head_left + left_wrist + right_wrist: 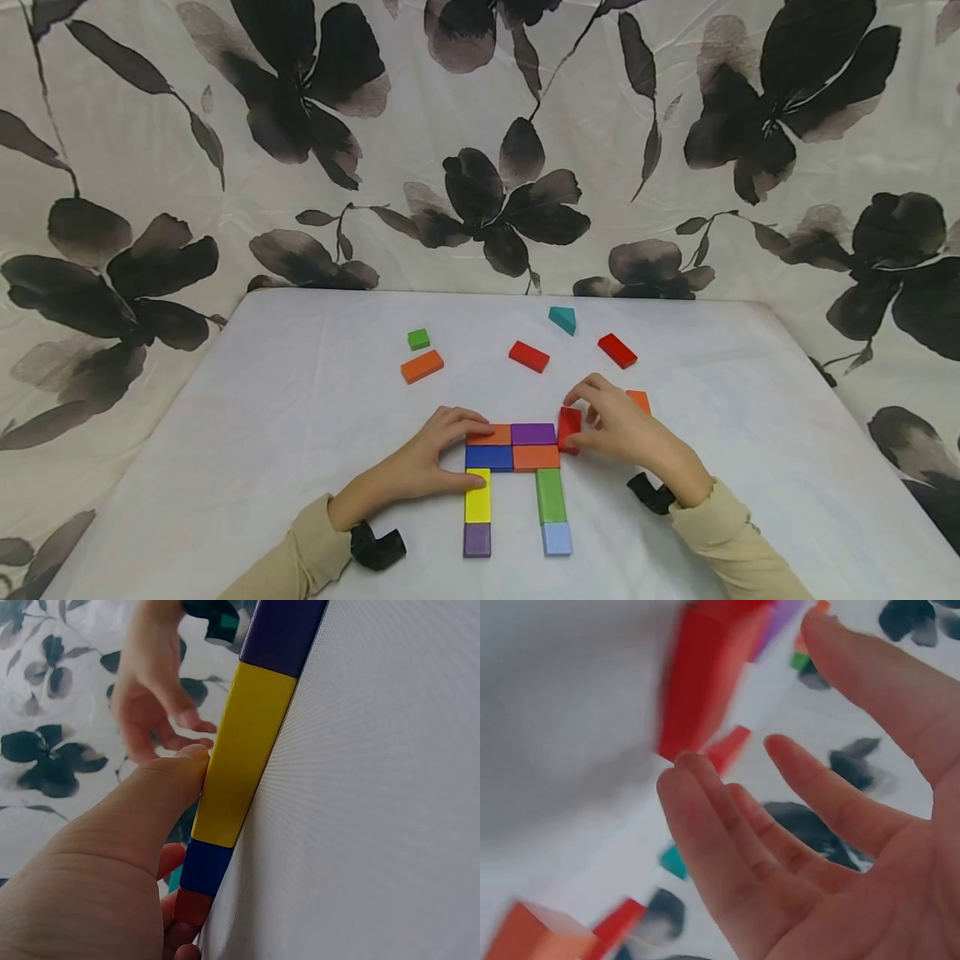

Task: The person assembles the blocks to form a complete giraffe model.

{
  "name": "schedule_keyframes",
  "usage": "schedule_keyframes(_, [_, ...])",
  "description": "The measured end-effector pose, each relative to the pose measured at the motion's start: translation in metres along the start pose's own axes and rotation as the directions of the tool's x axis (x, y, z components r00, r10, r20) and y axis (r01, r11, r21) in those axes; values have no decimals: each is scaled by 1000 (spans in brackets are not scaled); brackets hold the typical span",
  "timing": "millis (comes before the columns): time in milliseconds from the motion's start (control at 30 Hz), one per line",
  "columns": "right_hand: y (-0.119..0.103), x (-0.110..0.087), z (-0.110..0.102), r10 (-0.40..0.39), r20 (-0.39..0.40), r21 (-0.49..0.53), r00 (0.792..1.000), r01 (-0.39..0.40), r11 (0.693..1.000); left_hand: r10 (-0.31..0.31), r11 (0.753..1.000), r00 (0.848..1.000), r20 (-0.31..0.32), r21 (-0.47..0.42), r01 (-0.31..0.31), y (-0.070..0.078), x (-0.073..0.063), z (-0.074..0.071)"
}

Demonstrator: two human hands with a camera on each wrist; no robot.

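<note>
At the left, a beige sleeve (pixel 300 542) leads to the left hand (pixel 420 462), its thumb and fingers spread apart: the thumb touches a yellow rectangular block (pixel 477 504), and the fingertips rest at a flat orange block (pixel 491 437). Beyond this hand, towards the far-left corner of the white surface (pixel 247 417), a small green block (pixel 418 339) sits just behind a loose orange block (pixel 422 367).

Around the middle, the near-side purple block (pixel 477 542) adjoins the yellow one's near end. A dark blue block (pixel 489 457) lies between the yellow and flat orange blocks; to their right come a bright purple block (pixel 533 434) and a second flat orange block (pixel 536 457). A long green block (pixel 551 495) and a light blue block (pixel 557 539) run from there towards the near edge.

Nearer the far edge lie a red block (pixel 529 356) and a teal triangular block (pixel 562 320).

Farther right, an upper-corner red block (pixel 570 425) stands beside the bright purple one, within the right hand (pixel 626 425), whose thumb and fingers are apart around it.
</note>
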State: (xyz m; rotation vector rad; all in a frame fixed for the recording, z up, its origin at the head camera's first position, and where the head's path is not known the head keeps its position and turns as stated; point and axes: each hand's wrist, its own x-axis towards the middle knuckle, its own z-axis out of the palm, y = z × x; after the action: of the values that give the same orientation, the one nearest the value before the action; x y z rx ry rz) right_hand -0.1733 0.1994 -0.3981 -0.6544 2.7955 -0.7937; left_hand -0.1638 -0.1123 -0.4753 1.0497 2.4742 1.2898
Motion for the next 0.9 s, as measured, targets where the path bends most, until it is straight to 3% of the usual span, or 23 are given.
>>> schedule_keyframes(133, [-10,-9,-6,-15,0,-42,1000,15,999,-8,1000,1000,4,1,8,0,1,0])
schedule_keyframes(300, [-25,-23,-1,-46,119,-52,992,53,997,-12,1000,1000,3,1,12,-1,1,0])
schedule_keyframes(500, [-33,-33,15,-1,223,-88,975,21,996,-17,1000,1000,6,-10,17,0,1,0])
schedule_keyframes(900, [-34,-34,30,-2,245,-114,970,30,993,-12,1000,1000,2,-11,12,-1,0,1])
